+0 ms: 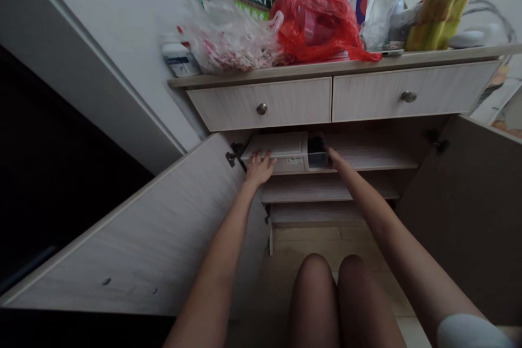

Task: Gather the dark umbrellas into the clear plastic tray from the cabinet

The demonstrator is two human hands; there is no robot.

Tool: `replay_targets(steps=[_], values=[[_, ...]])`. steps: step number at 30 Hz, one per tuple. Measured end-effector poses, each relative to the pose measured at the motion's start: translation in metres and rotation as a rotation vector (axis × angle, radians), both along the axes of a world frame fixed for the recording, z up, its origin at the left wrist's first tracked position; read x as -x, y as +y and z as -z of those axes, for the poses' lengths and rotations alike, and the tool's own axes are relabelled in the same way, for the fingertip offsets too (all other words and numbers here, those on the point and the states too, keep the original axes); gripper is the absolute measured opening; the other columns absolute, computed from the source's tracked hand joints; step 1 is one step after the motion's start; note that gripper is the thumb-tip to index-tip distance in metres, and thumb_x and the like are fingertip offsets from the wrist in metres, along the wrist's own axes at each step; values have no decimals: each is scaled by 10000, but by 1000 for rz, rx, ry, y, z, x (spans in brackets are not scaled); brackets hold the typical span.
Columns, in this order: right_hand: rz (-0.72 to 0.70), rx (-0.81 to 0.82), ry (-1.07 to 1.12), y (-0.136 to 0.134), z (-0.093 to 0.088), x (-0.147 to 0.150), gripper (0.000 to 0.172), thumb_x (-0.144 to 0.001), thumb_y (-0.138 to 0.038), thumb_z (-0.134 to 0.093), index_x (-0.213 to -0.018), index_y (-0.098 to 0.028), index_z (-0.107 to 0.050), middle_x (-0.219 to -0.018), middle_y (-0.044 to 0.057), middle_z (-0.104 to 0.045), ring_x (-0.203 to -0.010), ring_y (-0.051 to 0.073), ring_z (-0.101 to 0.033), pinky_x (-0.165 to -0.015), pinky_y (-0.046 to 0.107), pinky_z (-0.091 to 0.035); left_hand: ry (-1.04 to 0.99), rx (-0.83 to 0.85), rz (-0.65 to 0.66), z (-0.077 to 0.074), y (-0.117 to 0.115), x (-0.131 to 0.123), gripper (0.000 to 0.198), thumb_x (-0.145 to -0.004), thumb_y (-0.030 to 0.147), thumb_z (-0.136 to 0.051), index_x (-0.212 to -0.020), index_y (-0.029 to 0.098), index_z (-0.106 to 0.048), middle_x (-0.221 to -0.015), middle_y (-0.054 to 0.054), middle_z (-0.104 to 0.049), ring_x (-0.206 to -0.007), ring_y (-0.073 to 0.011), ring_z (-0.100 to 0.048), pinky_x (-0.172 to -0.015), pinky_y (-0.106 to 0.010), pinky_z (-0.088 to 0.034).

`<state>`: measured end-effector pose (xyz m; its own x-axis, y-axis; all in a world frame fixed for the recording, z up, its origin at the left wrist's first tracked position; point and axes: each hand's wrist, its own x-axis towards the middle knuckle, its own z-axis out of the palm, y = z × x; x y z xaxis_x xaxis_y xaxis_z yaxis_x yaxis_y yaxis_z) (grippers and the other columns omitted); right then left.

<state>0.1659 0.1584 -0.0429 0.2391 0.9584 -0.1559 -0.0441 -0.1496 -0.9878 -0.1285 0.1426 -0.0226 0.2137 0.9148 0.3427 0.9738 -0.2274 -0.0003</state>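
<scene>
Inside the open cabinet, a white storage box (285,144) sits on the upper shelf at the left, with a small label on its front. My left hand (260,168) rests on the box's front top edge, fingers spread. Right beside the white box stands a clear plastic bin (317,162) holding something dark (316,144) that I cannot make out. At the bin's right side is my right hand (333,157), touching or very near it. It is seen edge-on, and its fingers are partly hidden and blurred.
Cabinet doors swing out on the left (163,228) and right (468,212). Two knobbed drawers (261,95) sit above the opening. On the countertop are a red plastic bag (318,22), a clear bag (236,43), a white bottle (179,58) and a yellow packet (438,19).
</scene>
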Motion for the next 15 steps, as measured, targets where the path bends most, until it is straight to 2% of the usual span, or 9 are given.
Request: replay_targets(steps=[3, 7, 11, 15], values=[[99, 44, 16, -9, 0, -41, 452, -912, -529, -512, -1089, -137, -651, -824, 114, -707, -760, 224, -681, -653, 325, -577, -8, 0, 7, 1, 3, 0, 604, -986, 486, -252, -1471, 177, -433, -1529, -191, -417, -1446, -338, -329, -1149, -546, -274], [236, 75, -11, -21, -2, -90, 378, -891, -481, -566, -1052, -155, -669, -800, 87, -703, -701, 205, -669, -628, 305, -572, -4, 23, 18, 0, 5, 1, 621, -987, 485, -218, -1476, 166, -427, -1527, -197, -416, -1451, -342, -316, -1145, -537, -279], [292, 95, -96, -31, -2, -122, 366, -927, -416, -515, -1117, -134, -649, -881, 102, -706, -710, 186, -658, -626, 289, -562, 6, 23, 17, 0, 7, 1, 638, -986, 495, -199, -1481, 160, -423, -1526, -201, -413, -1448, -355, -315, -1136, -528, -291], [298, 113, -206, -41, 0, -147, 392, -938, -405, -488, -1130, -100, -644, -960, 148, -708, -793, 220, -678, -683, 348, -573, 6, 23, 8, 1, 9, 2, 649, -980, 514, -185, -1476, 176, -434, -1518, -181, -430, -1443, -357, -322, -1135, -524, -293]])
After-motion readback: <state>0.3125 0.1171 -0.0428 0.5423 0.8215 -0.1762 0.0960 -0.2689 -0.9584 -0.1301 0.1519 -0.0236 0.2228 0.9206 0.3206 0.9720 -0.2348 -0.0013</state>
